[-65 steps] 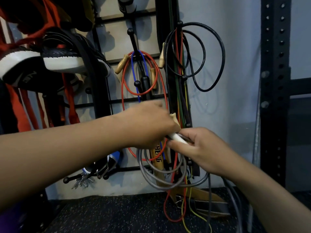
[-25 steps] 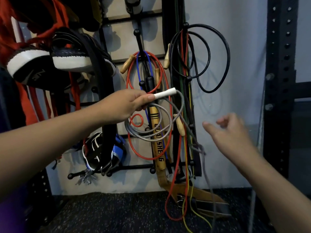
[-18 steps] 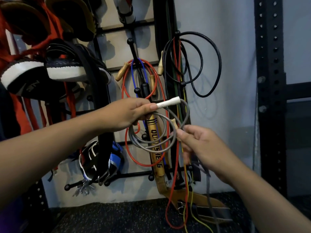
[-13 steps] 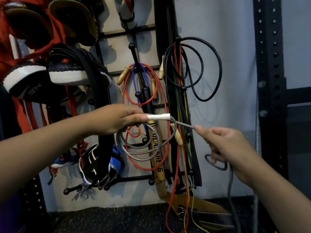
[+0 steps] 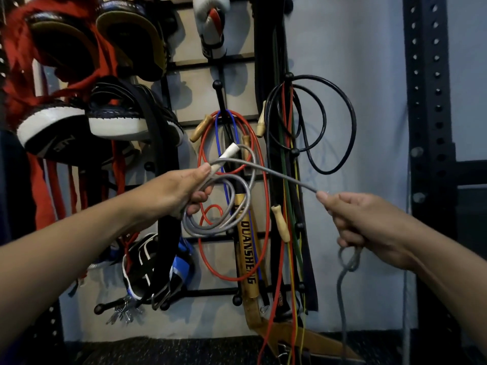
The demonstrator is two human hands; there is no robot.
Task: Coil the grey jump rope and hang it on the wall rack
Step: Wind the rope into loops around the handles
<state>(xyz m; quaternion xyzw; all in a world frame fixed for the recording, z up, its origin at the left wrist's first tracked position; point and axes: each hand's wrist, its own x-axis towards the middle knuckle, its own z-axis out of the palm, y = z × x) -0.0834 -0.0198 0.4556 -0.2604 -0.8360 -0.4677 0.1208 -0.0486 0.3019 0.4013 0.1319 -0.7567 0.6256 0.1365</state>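
Observation:
The grey jump rope runs taut between my two hands in front of the wall rack. My left hand grips its white handle together with a few grey loops that dangle below the fist. My right hand pinches the rope farther right. A small loop shows under that hand, and the loose tail drops toward the floor. The rack's black pegs stick out of a slatted board just behind the coil.
Red and blue ropes with wooden handles, a black cable coil, coloured bands, a yellow stick, focus pads and a boxing glove crowd the rack. A black perforated steel upright stands at right. Dark speckled floor lies below.
My right hand regrasped the rope and drew it out to the right, pulling it taut. My left hand tilted the white handle upward, keeping the coil.

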